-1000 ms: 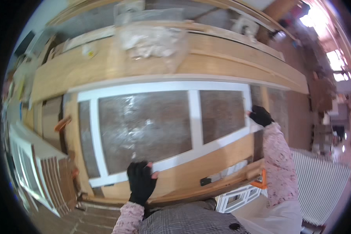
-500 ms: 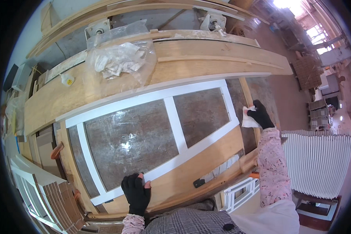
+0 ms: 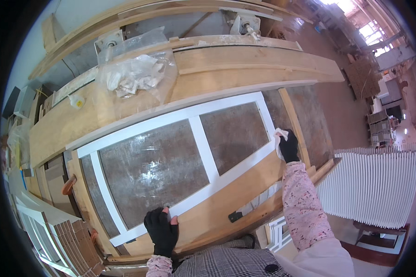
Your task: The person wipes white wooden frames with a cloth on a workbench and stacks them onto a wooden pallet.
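A white wooden frame with a crossbar between its long rails lies flat on the workbench. My left hand, in a black glove with bare fingertips, curls over the near rail and grips it. At the right end of the frame, my right hand wears a similar black glove. Its fingers are closed on a crumpled white cloth, which touches the frame's near right corner. Part of the cloth is hidden by the hand.
Beyond the frame, a wooden board bears a clear plastic bag of white cloths and a small white bottle. A black-ended tool lies near the bench edge. White panels stand right; more frames are stacked left.
My right hand has moved left with the cloth, from beside the frame onto its near right corner. My left hand stays on the near rail. The view has shifted slightly.
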